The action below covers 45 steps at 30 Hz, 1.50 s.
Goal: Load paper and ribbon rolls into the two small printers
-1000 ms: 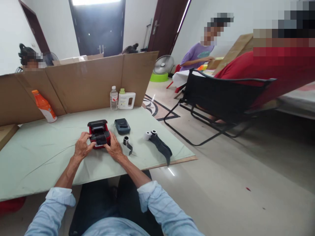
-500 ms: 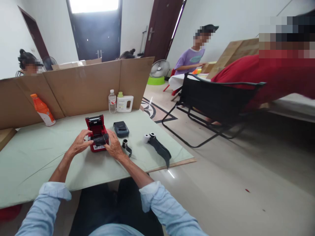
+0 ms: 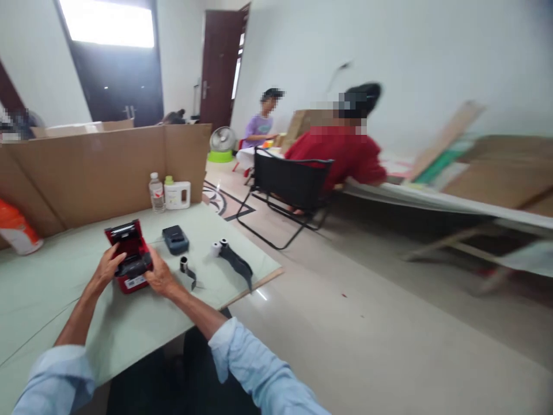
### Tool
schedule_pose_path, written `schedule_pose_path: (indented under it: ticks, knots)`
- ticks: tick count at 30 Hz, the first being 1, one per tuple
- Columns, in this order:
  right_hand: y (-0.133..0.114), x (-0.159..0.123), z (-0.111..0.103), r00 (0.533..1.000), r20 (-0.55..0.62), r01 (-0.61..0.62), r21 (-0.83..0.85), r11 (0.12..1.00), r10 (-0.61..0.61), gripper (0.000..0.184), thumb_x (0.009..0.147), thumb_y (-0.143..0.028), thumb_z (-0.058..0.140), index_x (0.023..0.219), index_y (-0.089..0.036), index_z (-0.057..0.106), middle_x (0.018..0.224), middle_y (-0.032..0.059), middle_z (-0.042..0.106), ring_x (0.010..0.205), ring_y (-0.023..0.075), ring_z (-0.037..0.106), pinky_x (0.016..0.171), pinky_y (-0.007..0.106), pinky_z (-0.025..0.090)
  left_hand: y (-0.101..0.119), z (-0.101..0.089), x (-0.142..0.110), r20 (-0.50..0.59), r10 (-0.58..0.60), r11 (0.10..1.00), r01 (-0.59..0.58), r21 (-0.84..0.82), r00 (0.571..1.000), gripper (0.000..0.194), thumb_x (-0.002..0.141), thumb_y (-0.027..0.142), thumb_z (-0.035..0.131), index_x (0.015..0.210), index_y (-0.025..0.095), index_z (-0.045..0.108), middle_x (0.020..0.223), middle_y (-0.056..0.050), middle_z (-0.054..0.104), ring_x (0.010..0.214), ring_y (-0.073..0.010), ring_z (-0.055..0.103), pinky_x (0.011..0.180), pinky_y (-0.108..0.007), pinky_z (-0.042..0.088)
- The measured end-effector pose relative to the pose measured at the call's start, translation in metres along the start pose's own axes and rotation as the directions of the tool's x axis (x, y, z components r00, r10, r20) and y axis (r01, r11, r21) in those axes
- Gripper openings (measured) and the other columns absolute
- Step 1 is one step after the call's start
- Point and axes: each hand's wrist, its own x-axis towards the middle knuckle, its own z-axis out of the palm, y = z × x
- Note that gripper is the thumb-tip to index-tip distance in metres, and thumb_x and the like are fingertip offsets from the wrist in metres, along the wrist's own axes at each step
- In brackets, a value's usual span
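Red device (image 3: 129,248) between left fingers (image 3: 116,258) and right fingers (image 3: 156,265).

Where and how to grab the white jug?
I'd take the white jug by its loop handle, coming from the right: the handle faces right, the jug stands upright, the clear bottle crowds its left and the cardboard panel stands behind.

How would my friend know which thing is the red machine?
Find the long brown cardboard panel standing along the pale green tabletop's far side. On that tabletop, look between the person's left hand and right hand for the red machine. Its lid stands open, unlike the smaller blue-grey device to its right, which has no raised lid.
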Motion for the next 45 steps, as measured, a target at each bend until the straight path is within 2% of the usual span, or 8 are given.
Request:
schedule_pose_path:
  ticks: [3, 8, 12, 17, 20, 27, 39, 45]
  knots:
    - [-0.001, 0.008, 0.001, 0.998, 0.001, -0.057, -0.036, 0.998, 0.057, 0.076, 0.089, -0.032, 0.071, 0.159, -0.020, 0.041, 0.148, 0.0134, 0.062, 0.132, 0.0302, 0.062, 0.114, 0.047, 0.052, -0.008, -0.005, 0.006, -0.058, -0.180, 0.983, 0.178, -0.038, 0.982, 0.061, 0.076, 0.056, 0.068, 0.125, 0.019, 0.073, 0.126, -0.010, 0.077, 0.128, -0.0367, 0.067, 0.111, -0.051, 0.054]
    - [-0.003, 0.012, -0.003, 0.999, -0.003, -0.047, -0.100, 0.994, 0.047, 0.080, 0.088, -0.030, 0.073, 0.160, -0.021, 0.041, 0.146, 0.0126, 0.062, 0.133, 0.0299, 0.061, 0.116, 0.047, 0.051, -0.018, -0.005, 0.011, -0.059, -0.249, 0.967, 0.244, -0.080, 0.967, 0.072, 0.074, 0.059, 0.068, 0.132, 0.016, 0.070, 0.144, -0.014, 0.069, 0.140, -0.0387, 0.059, 0.122, -0.053, 0.044]
    - [-0.011, 0.022, -0.014, 0.995, 0.043, 0.097, -0.230, 0.968, -0.089, 0.083, 0.080, -0.023, 0.079, 0.158, -0.020, 0.048, 0.158, 0.0172, 0.053, 0.148, 0.0319, 0.049, 0.125, 0.050, 0.041, -0.022, -0.007, 0.008, -0.112, -0.203, 0.979, 0.200, -0.042, 0.973, 0.070, 0.074, 0.060, 0.067, 0.127, 0.015, 0.072, 0.144, -0.016, 0.068, 0.139, -0.0397, 0.059, 0.124, -0.056, 0.042]
    - [-0.024, 0.042, -0.028, 0.973, 0.147, 0.206, -0.223, 0.953, -0.176, 0.046, 0.084, -0.019, 0.080, 0.129, -0.025, 0.075, 0.137, 0.0118, 0.069, 0.129, 0.0277, 0.063, 0.117, 0.046, 0.046, -0.018, -0.013, -0.008, -0.101, -0.016, 1.000, 0.018, 0.021, 0.995, 0.052, 0.078, 0.055, 0.064, 0.112, 0.018, 0.078, 0.141, -0.015, 0.069, 0.137, -0.0347, 0.061, 0.124, -0.052, 0.042]
    - [-0.026, 0.054, -0.032, 0.966, 0.193, 0.200, -0.147, 0.969, -0.170, 0.022, 0.091, -0.016, 0.072, 0.109, -0.023, 0.082, 0.113, 0.0077, 0.077, 0.109, 0.0223, 0.070, 0.103, 0.037, 0.053, -0.012, -0.016, -0.019, -0.027, -0.022, 1.000, 0.023, 0.010, 0.999, 0.043, 0.082, 0.045, 0.060, 0.111, 0.019, 0.079, 0.130, -0.011, 0.076, 0.128, -0.0310, 0.067, 0.120, -0.050, 0.047]
    - [-0.027, 0.081, -0.037, 0.966, 0.256, 0.043, -0.078, 0.996, -0.022, 0.020, 0.092, -0.019, 0.065, 0.097, -0.021, 0.084, 0.095, 0.0028, 0.081, 0.087, 0.0183, 0.071, 0.085, 0.029, 0.053, -0.005, -0.018, -0.032, 0.109, -0.089, 0.995, 0.094, -0.042, 0.990, 0.044, 0.077, 0.033, 0.066, 0.117, 0.018, 0.079, 0.121, -0.009, 0.077, 0.102, -0.0258, 0.072, 0.092, -0.040, 0.060]
    - [-0.050, 0.121, -0.039, 0.943, 0.325, 0.115, -0.127, 0.985, -0.068, 0.023, 0.089, -0.025, 0.060, 0.075, -0.014, 0.075, 0.063, -0.0044, 0.059, 0.064, 0.0114, 0.048, 0.063, 0.024, 0.034, 0.002, -0.004, -0.009, 0.064, -0.115, 0.993, 0.115, -0.003, 0.991, 0.024, 0.074, 0.035, 0.076, 0.088, 0.016, 0.080, 0.093, -0.006, 0.078, 0.088, -0.0231, 0.071, 0.079, -0.031, 0.058]
    - [-0.071, 0.136, -0.044, 0.948, 0.290, 0.156, -0.062, 0.986, -0.132, 0.024, 0.090, -0.028, 0.059, 0.081, -0.013, 0.077, 0.067, -0.0032, 0.062, 0.065, 0.0115, 0.051, 0.064, 0.024, 0.036, 0.018, -0.006, -0.006, 0.057, -0.110, 0.992, 0.113, -0.061, 0.992, 0.034, 0.073, 0.040, 0.078, 0.095, 0.015, 0.083, 0.087, -0.005, 0.081, 0.082, -0.0238, 0.073, 0.072, -0.030, 0.056]
